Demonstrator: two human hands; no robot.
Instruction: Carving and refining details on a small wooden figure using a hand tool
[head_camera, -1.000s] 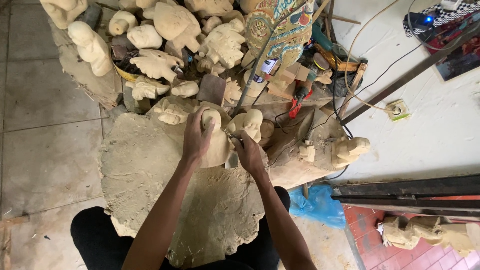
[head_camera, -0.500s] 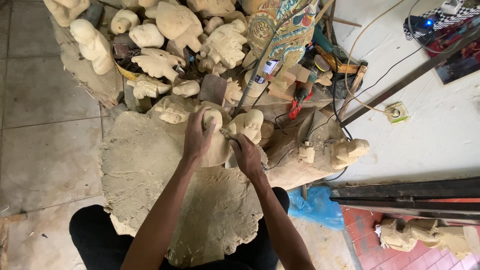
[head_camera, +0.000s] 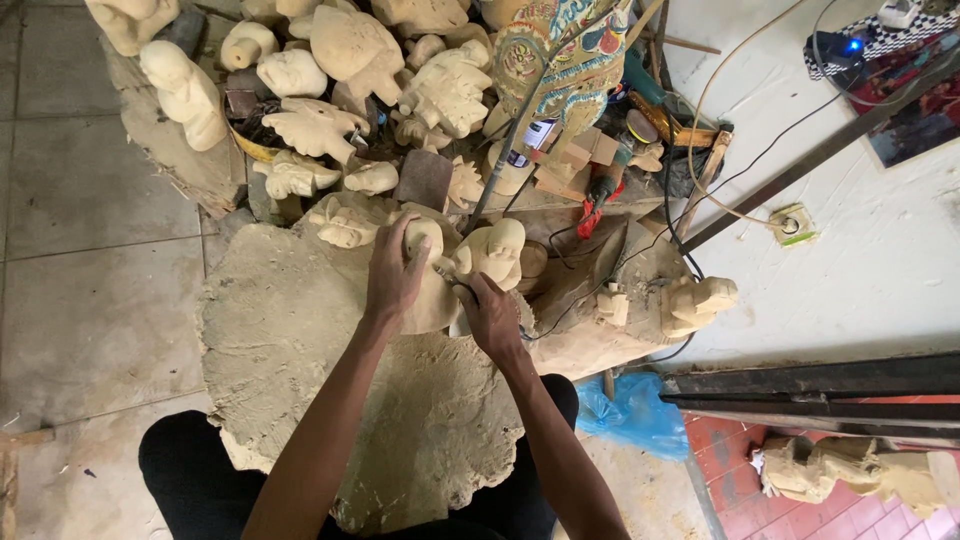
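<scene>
A pale wooden carving (head_camera: 432, 296) stands on a big, dusty wooden slab (head_camera: 300, 340) in front of me. My left hand (head_camera: 395, 272) wraps around the carving's upper part and steadies it. My right hand (head_camera: 488, 315) is closed around a small carving tool (head_camera: 447, 277) whose tip rests against the carving's right side. A second pale carved figure (head_camera: 495, 250) sits just beyond my right hand. My legs in dark trousers (head_camera: 200, 470) are under the slab's near edge.
Many unfinished pale carvings (head_camera: 330, 90) are heaped at the back. A painted figure (head_camera: 560, 55), tools and cables lie at the back right. A blue plastic bag (head_camera: 630, 415), dark metal bars (head_camera: 820, 385) and another carving (head_camera: 850, 470) are at right. Tiled floor at left.
My right hand has shifted slightly along the carving's side with the tool. The left hand keeps its hold on the carving.
</scene>
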